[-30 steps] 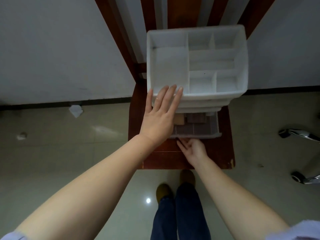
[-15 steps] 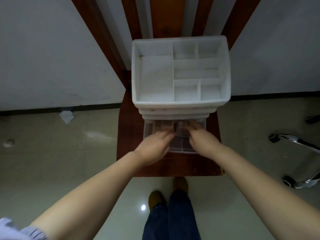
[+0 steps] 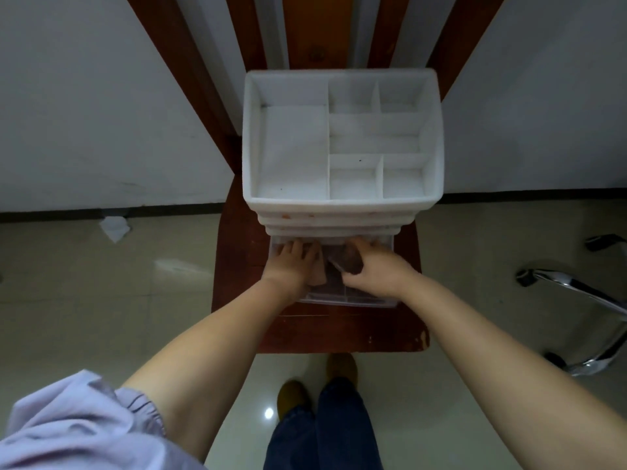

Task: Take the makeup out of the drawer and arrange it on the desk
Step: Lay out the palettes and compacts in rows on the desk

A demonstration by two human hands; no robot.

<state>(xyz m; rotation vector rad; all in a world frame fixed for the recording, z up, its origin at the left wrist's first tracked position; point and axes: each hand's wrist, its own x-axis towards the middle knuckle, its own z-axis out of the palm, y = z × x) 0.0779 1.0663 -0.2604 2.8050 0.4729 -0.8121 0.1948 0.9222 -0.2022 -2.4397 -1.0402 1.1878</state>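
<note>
A white organiser [image 3: 251, 137] with empty top compartments stands on a small red-brown wooden desk [image 3: 339, 334]. Its clear bottom drawer [image 3: 369, 300] is pulled out toward me, and both my hands are inside it. My right hand [image 3: 376, 269] grips a dark brown makeup case [image 3: 346, 259], tilted up out of the drawer. My left hand [image 3: 288, 266] reaches in with its fingers toward the back and holds a tan makeup piece [image 3: 318, 276] at its thumb side. The hands hide whatever else is in the drawer.
The desk stands against a white wall with dark wooden slats [image 3: 190, 79] behind it. A chrome chair base [image 3: 583, 300] is on the tiled floor at the right, and crumpled paper [image 3: 115, 227] lies at the left. My shoes [image 3: 295, 398] are just below the desk's front edge.
My left hand came down from the organiser's top into the drawer. My right hand moved from the drawer front into the drawer, closed on the dark case and tilted it up.
</note>
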